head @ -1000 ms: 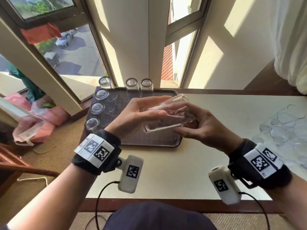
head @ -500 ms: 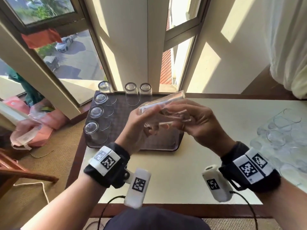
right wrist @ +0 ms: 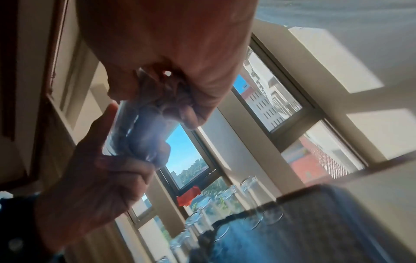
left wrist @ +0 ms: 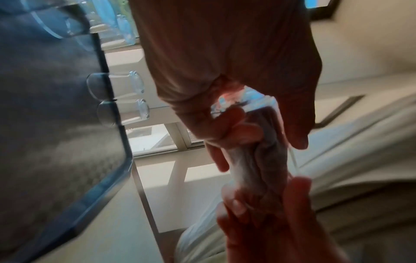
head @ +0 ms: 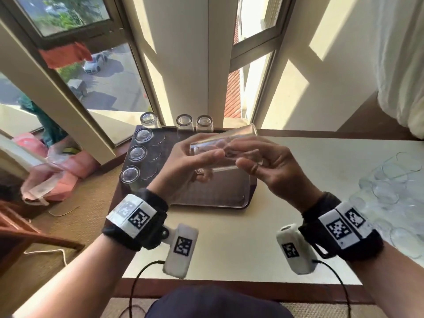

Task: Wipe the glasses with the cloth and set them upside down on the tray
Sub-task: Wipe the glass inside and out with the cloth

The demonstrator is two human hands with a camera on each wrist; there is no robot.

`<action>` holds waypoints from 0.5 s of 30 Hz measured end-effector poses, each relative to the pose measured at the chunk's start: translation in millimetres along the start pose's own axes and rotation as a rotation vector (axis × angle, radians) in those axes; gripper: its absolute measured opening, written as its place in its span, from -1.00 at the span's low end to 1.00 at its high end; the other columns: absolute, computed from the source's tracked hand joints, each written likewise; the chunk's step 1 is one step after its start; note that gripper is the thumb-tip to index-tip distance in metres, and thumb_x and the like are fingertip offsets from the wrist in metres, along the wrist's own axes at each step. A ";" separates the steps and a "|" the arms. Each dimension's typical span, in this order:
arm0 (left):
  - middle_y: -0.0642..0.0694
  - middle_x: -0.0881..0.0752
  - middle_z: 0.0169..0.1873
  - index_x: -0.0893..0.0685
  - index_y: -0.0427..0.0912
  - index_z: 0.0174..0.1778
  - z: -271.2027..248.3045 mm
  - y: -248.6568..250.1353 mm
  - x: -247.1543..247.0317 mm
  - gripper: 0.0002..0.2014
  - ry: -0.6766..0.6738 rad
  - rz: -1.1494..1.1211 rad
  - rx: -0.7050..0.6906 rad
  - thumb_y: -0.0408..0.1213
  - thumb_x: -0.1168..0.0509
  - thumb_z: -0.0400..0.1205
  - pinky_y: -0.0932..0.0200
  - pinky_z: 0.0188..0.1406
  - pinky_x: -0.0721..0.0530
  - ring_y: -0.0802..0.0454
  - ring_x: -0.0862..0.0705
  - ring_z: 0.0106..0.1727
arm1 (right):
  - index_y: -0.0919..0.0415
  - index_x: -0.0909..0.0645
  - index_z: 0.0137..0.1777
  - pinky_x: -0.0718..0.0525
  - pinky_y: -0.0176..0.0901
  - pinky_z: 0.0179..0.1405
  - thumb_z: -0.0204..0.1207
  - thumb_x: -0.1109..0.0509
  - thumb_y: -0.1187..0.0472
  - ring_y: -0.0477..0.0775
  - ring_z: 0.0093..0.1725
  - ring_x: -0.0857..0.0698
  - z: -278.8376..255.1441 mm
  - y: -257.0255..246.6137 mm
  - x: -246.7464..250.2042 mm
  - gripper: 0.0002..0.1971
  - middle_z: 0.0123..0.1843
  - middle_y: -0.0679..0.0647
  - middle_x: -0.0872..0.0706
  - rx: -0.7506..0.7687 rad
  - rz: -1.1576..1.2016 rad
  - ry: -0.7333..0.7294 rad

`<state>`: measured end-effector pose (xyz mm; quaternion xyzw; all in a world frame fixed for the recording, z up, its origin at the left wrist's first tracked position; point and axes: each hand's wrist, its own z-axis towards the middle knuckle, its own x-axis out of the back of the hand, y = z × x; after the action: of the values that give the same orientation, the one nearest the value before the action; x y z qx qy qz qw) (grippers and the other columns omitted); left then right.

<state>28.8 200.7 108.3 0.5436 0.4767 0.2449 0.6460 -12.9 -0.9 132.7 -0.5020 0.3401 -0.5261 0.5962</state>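
We hold one glass (head: 223, 149) on its side in the air above the tray (head: 206, 191), its open mouth turned to the right. A cloth (left wrist: 254, 160) is stuffed inside it, seen through the clear wall. Our left hand (head: 183, 171) curls round the base end of the glass, thumb on the near side. Our right hand (head: 270, 171) is at the mouth end, its fingers (head: 243, 145) pushed in with the cloth while the thumb lies along the outside; from the left wrist view those fingers pinch the bunched cloth where it leaves the glass.

The dark tray lies on the pale desk (head: 229, 244). Along the tray's left edge and far edge stand six glasses (head: 137, 153) upside down: four in a line on the left, two at the far side. Right of the tray, well apart from it, a cluster of more glasses (head: 394, 187) sits at the desk's right edge, mouths up.

Each wrist wears a black band with white squares printed in black block patterns (head: 138, 218); we can read no words or brand on them. Beyond the tray's far edge is a window (head: 103, 81) with parked cars below.
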 end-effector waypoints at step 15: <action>-0.13 -0.86 -0.01 -0.71 -0.22 0.27 -3.6 6.3 3.5 -0.30 0.027 0.254 -0.121 0.04 -0.68 0.27 0.20 -0.40 -0.77 0.04 -0.84 -0.19 | 0.34 -0.66 0.26 -0.73 -0.33 -0.06 0.47 -0.52 0.33 -0.14 -0.07 -0.79 0.9 2.7 -2.6 -0.65 0.05 0.12 -0.77 -0.004 0.001 -0.043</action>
<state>28.4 207.1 113.2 0.5562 0.3971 0.3603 0.6349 -11.8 1.7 130.0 -0.5143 0.3287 -0.5142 0.6025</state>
